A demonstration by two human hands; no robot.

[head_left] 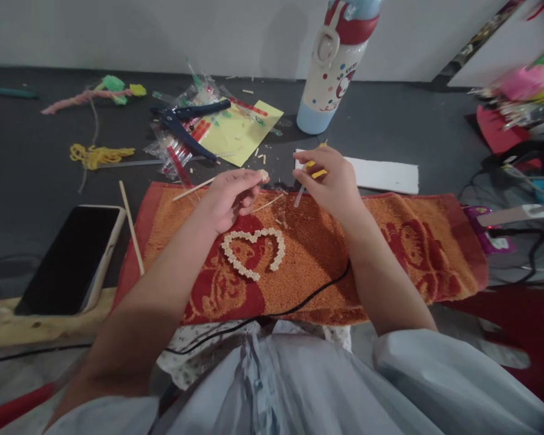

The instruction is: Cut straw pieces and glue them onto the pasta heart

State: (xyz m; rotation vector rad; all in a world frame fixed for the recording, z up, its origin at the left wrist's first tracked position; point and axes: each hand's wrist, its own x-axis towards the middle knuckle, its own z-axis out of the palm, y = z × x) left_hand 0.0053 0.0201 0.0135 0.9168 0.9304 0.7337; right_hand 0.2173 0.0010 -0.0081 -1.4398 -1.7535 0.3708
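Note:
Between the thumb and fingertips of my left hand (pixel 236 196) is a small pale beige piece (pixel 264 176). My right hand (pixel 329 178) is closed near a yellow tool (pixel 320 173), whose shape is partly hidden by the fingers; a short translucent stick (pixel 299 196) points down below them. Beneath and between the hands, a heart outline of small pale pieces (pixel 278 241) lies on the orange and red towel (pixel 312 260), with a gap at its lower right. Thin pale sticks (pixel 194 188) lie beside my left hand.
A phone (pixel 68 260) lies at the left beside a thin stick (pixel 131 226). Behind are dark blue pliers (pixel 185 130), yellow paper (pixel 249 130), plastic packets and a standing bottle (pixel 329 78). A white strip (pixel 385 175) lies right; a black cable (pixel 299 305) crosses the towel's front.

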